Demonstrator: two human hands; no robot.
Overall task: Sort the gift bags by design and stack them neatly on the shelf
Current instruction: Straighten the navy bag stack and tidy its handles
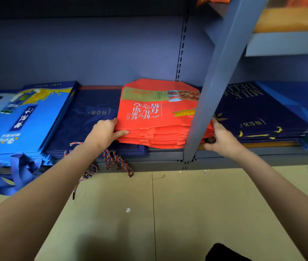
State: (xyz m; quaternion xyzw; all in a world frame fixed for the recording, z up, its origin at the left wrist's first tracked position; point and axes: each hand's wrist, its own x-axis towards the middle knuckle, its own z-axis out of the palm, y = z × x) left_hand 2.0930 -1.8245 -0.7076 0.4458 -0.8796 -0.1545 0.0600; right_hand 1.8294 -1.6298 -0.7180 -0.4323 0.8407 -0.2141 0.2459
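Note:
A stack of red gift bags lies flat on the low shelf, partly on top of a dark navy stack. My left hand grips the red stack's left front corner, thumb along its side. At the stack's right front corner, behind the grey upright post, my right hand holds the edge. A light blue stack lies at the left. Another navy stack and a blue stack lie to the right.
Twisted cord handles and blue ribbon handles hang over the shelf's front edge. An upper shelf juts out at the top right. Tan floor tiles spread below, with a dark shape at the bottom edge.

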